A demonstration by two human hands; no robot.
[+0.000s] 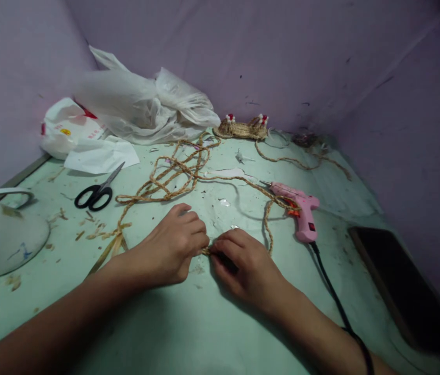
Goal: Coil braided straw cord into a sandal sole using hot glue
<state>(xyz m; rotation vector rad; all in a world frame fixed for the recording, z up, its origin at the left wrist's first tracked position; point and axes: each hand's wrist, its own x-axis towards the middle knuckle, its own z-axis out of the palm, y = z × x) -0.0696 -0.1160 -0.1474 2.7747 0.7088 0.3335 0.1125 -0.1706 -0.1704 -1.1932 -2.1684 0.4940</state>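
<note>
Both hands meet near the middle of the table, pinching a short stretch of braided straw rope [205, 251] that shows between them. My left hand [178, 242] is closed on it from the left, its fingers curled. From the right, my right hand [243, 260] is closed on the same bit, thumb and fingers together; a dark gap shows under its fingers. The rope's loose coils [176, 174] lie beyond my hands. One length runs right, over the pink glue gun [296, 205], and bends back toward my right hand.
Black-handled scissors [97, 195] and a white rounded object [4, 239] lie left. White plastic bags [145, 107] and a woven straw piece with red and white beads [243, 129] sit at the back. A dark flat device [395, 276] lies right, past the glue gun's black cord [331, 286].
</note>
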